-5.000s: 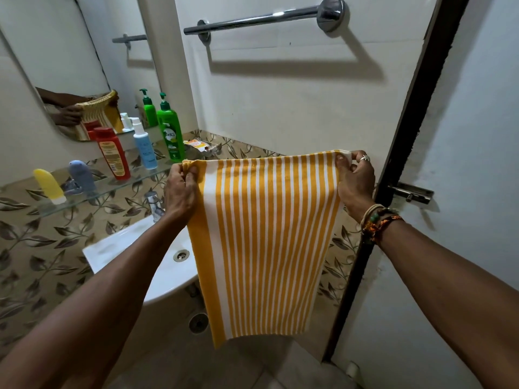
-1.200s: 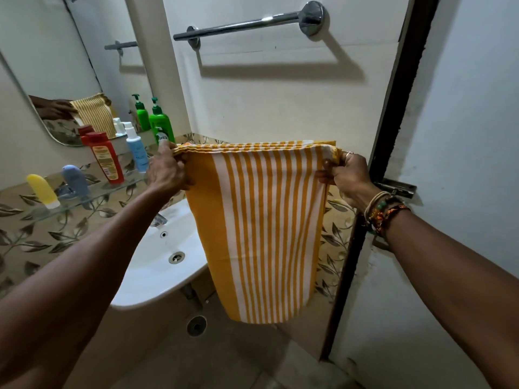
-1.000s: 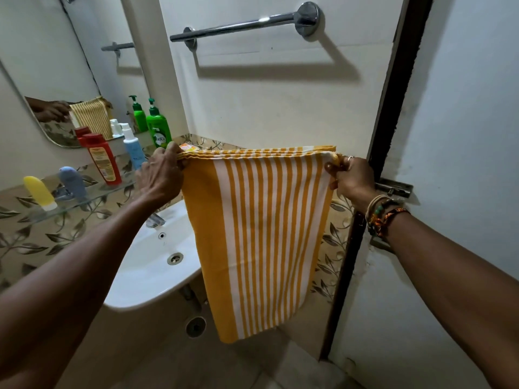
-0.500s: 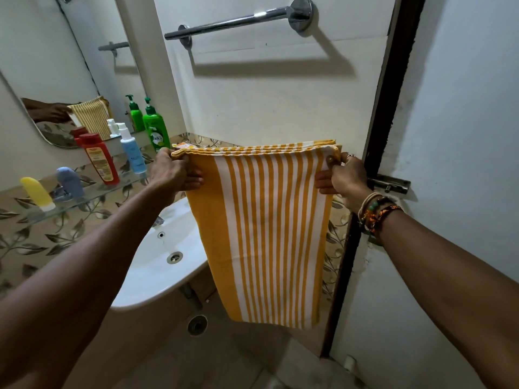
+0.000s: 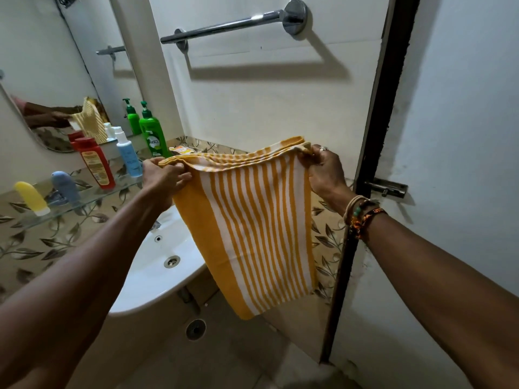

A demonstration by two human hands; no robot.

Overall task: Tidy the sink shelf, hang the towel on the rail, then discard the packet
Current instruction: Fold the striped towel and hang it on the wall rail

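A yellow and white striped towel (image 5: 252,226), folded over at the top, hangs between my two hands in front of the wall. My left hand (image 5: 164,179) pinches its upper left corner and my right hand (image 5: 325,171) pinches the upper right corner. The chrome towel rail (image 5: 224,26) is bare, high on the wall above the towel. An orange packet (image 5: 179,149) lies at the far end of the glass sink shelf (image 5: 84,203), just behind the towel's top edge. On the shelf stand a green pump bottle (image 5: 150,133), a light blue spray bottle (image 5: 127,155), a red bottle (image 5: 95,162), a blue tube (image 5: 66,188) and a yellow tube (image 5: 32,197).
A white basin (image 5: 157,265) sits below the shelf. A mirror (image 5: 56,66) on the left wall reflects my hands and the towel. A door with a dark frame (image 5: 373,136) and a metal latch (image 5: 389,188) stands to the right. The floor below is tiled.
The towel has been folded shorter and its hanging part is now less long. My hands have moved closer together and the top fold sags between them.
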